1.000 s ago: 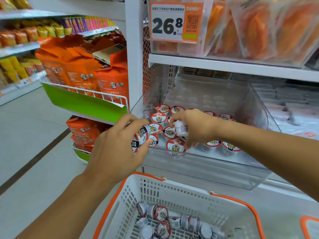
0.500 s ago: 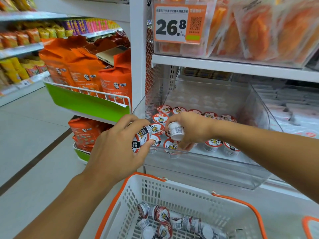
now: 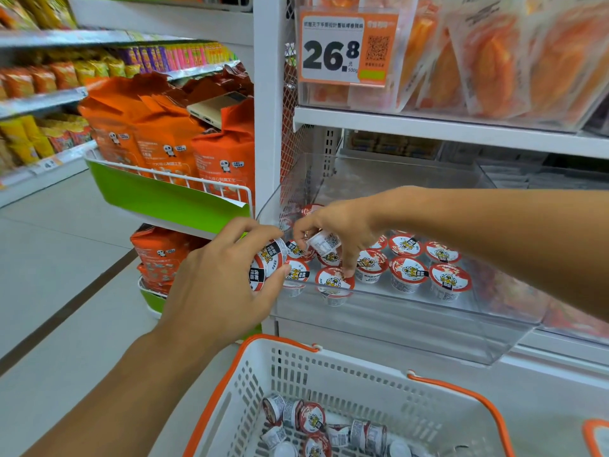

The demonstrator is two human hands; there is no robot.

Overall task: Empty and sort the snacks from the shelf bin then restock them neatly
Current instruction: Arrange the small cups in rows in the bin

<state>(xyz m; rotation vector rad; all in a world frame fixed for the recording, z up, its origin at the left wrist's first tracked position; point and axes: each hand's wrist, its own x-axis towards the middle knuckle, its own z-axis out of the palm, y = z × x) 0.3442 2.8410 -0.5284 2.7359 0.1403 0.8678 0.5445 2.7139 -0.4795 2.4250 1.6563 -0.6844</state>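
at the bottom of the frame a white basket (image 3: 329, 377) is holding loose snack cups (image 3: 311, 417). mid-frame, the left hand (image 3: 217, 285) is gripping 2 stacked cups (image 3: 268, 263). the right hand (image 3: 342, 229) is pinching 1 tilted cup (image 3: 324, 242) over upright rows in the clear shelf bin (image 3: 395, 321).

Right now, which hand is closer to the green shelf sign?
Left. The left hand holds cups just below the green shelf sign; the right hand is farther right, over the clear bin.
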